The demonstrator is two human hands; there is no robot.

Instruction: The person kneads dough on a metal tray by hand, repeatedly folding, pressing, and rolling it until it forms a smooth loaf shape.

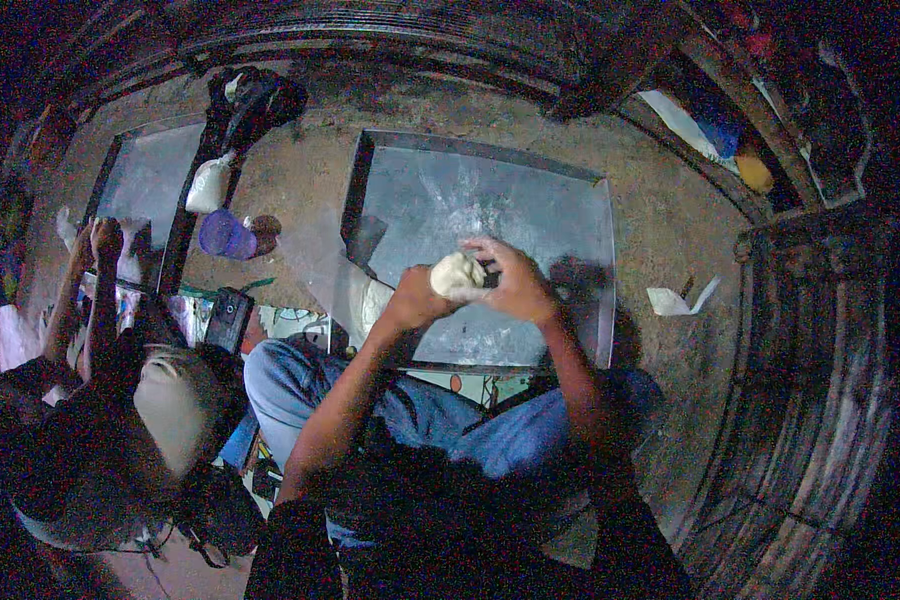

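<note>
Dirt floor: two metal trays; both hands hold one dough ball.

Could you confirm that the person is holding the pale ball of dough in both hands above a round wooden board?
Not quite: both hands, left and right, do hold the pale ball of dough, but the head view shows it above a rectangular metal tray, not a round wooden board.

Soft matt pale dough lump in my hands, dull grey metal tray dusted with flour, rough earthen floor, my blue denim cloth trousers
</note>
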